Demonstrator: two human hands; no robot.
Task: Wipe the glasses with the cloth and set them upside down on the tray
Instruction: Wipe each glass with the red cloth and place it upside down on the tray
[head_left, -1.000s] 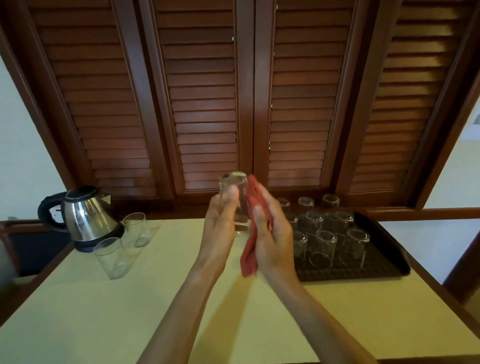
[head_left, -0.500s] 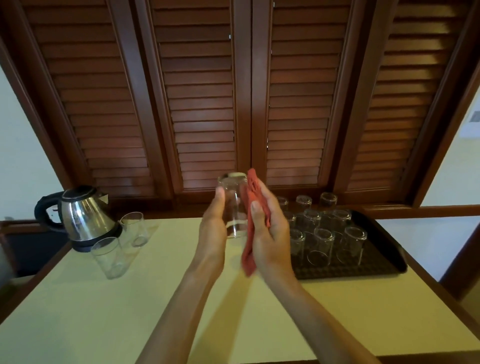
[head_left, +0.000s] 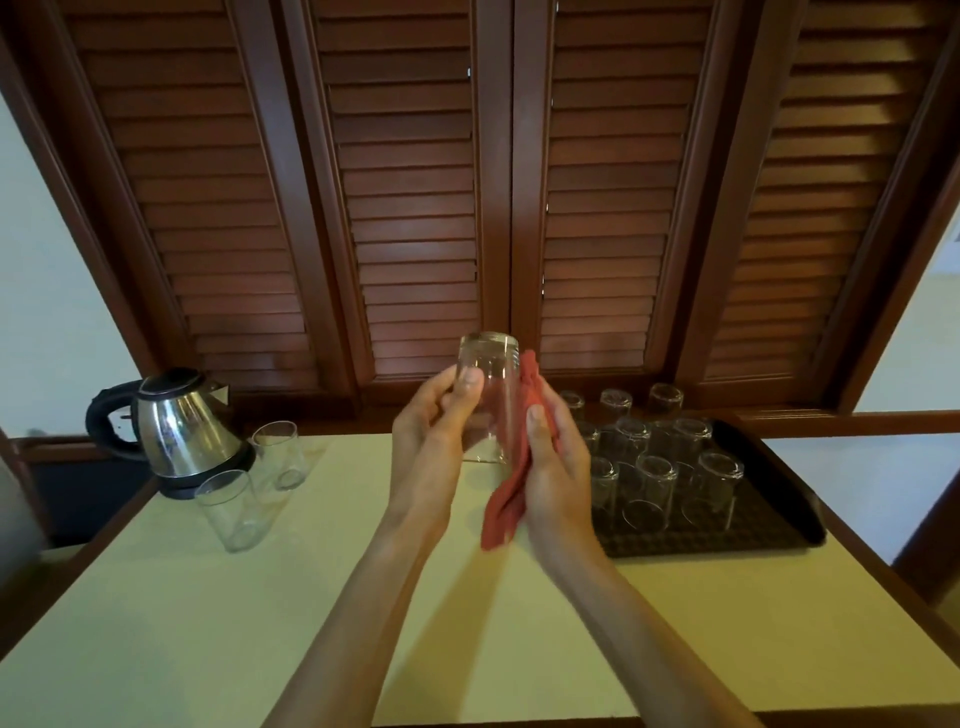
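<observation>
My left hand (head_left: 434, 441) grips a clear glass (head_left: 491, 384) held up over the middle of the table, its thick base on top. My right hand (head_left: 556, 467) presses a red cloth (head_left: 511, 499) against the glass's right side, thumb on the cloth; the cloth's tail hangs below the hand. A dark tray (head_left: 769, 519) at the right carries several glasses (head_left: 654, 483) standing upside down. Two more clear glasses (head_left: 234, 512) stand upright at the left next to the kettle.
A steel electric kettle (head_left: 179, 431) stands at the table's back left corner. The pale yellow tabletop (head_left: 260, 623) has a dark wooden edge. Brown louvred shutters (head_left: 415, 208) fill the wall behind.
Both hands and the glass stay in about the same spot; my left thumb has shifted on the glass and the cloth has slid a little along its side.
</observation>
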